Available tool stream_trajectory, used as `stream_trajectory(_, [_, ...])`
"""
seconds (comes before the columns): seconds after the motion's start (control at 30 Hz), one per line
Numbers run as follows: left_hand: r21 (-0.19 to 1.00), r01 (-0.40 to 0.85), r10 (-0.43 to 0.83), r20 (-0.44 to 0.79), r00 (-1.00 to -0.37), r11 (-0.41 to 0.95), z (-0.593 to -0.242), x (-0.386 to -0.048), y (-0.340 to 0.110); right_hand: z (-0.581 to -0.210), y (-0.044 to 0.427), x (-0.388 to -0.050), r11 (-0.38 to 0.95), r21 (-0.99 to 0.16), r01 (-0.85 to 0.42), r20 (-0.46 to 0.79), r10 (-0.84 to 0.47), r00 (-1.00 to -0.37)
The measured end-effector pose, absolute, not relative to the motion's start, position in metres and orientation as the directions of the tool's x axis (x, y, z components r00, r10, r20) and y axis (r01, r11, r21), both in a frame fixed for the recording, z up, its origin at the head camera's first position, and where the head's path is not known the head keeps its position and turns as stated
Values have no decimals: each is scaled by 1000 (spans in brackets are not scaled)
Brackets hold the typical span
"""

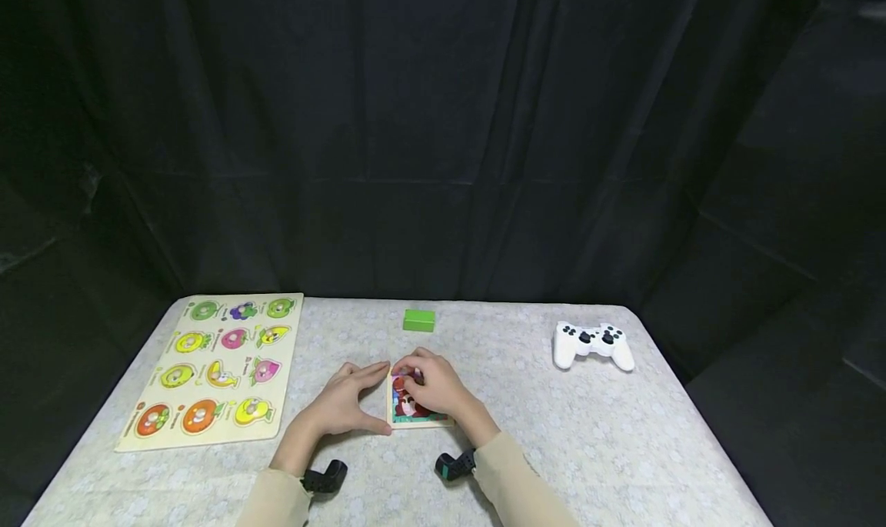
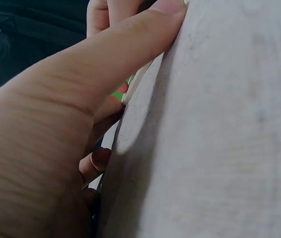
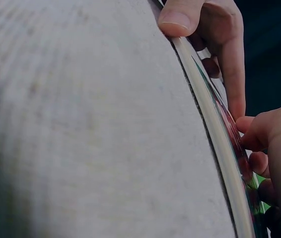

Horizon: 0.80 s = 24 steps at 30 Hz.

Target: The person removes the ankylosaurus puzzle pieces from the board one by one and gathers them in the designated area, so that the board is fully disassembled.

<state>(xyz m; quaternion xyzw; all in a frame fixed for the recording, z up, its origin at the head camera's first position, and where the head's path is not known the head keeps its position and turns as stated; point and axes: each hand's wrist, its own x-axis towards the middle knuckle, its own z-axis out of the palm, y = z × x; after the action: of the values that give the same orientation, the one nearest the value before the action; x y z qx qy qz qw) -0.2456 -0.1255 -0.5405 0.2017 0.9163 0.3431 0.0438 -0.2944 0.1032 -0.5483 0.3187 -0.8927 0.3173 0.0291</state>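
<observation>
Bracketing a picture puzzle (image 1: pixel 407 409), flat on the table (image 1: pixel 554 450).
Probably light, stiff, smooth; best held by the near rim (image 1: pixel 424 425). Bracing its left edge with a straight-fingered left hand (image 1: pixel 341 404), not gripping; bending over its face with the right hand (image 1: pixel 438 385), cannot tell if pinching. Beyond, a green block (image 1: pixel 418 321).

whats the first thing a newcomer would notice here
Probably the left hand and right hand at the small colourful picture board in the middle of the table. Next, likely the large fruit board on the left, then the white game controller on the right and the bright green block near the far edge.
</observation>
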Motion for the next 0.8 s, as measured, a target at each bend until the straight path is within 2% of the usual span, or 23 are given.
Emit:
stream_trajectory(0.4, [642,353,408,67,-910,681,-541,-244,-127,-549,101,-296,605,-531,-594,246,-561,-791])
stream_trajectory(0.8, [633,359,405,77,-911,686,-539,-244,-125,-537,100,-298,654,-561,-508,98,-557,-825])
